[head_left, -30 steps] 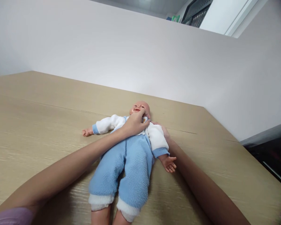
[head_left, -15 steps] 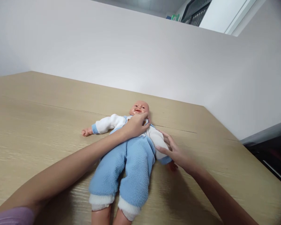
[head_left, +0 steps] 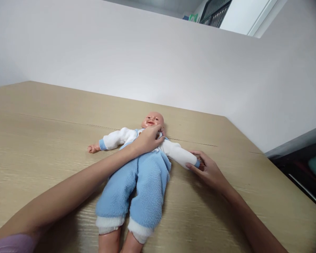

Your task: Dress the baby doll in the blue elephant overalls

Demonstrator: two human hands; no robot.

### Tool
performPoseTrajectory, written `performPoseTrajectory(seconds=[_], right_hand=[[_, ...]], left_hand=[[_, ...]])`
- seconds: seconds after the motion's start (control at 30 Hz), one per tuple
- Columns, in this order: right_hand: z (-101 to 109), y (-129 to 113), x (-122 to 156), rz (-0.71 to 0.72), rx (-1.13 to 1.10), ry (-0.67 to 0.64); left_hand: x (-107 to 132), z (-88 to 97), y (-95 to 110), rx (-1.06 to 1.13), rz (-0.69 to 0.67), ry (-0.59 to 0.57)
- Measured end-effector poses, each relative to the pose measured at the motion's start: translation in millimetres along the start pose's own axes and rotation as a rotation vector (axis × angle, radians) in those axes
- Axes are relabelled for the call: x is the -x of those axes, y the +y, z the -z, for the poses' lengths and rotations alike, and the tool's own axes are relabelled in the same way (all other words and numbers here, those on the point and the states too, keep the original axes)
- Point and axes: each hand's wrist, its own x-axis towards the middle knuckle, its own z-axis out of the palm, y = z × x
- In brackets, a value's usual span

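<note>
A baby doll [head_left: 147, 182] in a light blue fleece outfit with white sleeves lies on its back, its head away from me. Across its upper chest rests my left hand [head_left: 149, 140], closed around the doll's front just below the chin; part of the collar is hidden under it. My right hand [head_left: 206, 168] curls its thumb and fingers around the cuff end of the doll's sleeve [head_left: 180, 154] on the right. That arm is stretched out sideways, its small hand mostly hidden. On the left, the doll's other arm [head_left: 113, 140] lies out on the table.
The wooden table [head_left: 42, 140] has a thin seam running across it behind the doll. A pale wall [head_left: 121, 52] rises at the table's back edge. To the right, beyond the table edge, stands a dark object [head_left: 292, 168]. Above the wall, a green item [head_left: 192, 17] shows.
My right hand has slid from the doll's upper sleeve to the cuff, and that arm has swung outward and straightened. My left hand stays on the chest. The view has shifted slightly.
</note>
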Motion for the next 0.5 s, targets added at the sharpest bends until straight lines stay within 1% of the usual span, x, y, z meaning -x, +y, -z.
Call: performPoseTrajectory(seconds=[0.07,0.13,0.2,0.23,0.27,0.3,0.37,0.43,0.5], right_hand=[[-0.5,-4.7,0.6,0.144,0.177,0.077],[-5.1,-14.0,3.7,0.314,0.313,0.176],[-15.4,-29.6,9.5,0.440,0.329,0.225],[-22.7,-39.2,12.8,0.462,0.283,0.209],[-30.9,-49.1,15.8,0.455,0.203,0.162],[-39.5,-58.6,18.0,0.412,0.100,0.102],[-55.8,-73.9,18.0,0.273,-0.115,-0.026],[-67.4,-81.8,11.4,0.154,-0.225,-0.111],[-72.9,-83.2,0.3,0.097,-0.249,-0.165]], left_hand=[[0.5,2.3,1.9,-0.009,-0.004,-0.007],[2.8,7.1,5.4,-0.026,-0.048,-0.004],[9.1,15.0,9.7,-0.044,-0.127,0.018],[14.4,20.0,11.4,-0.044,-0.159,0.034],[21.1,25.5,12.4,-0.038,-0.176,0.048],[29.4,31.0,12.1,-0.026,-0.180,0.056],[49.4,41.6,6.7,0.002,-0.148,0.082],[72.0,49.9,-5.0,0.038,-0.082,0.128],[93.8,55.9,-20.3,0.103,0.035,0.156]])
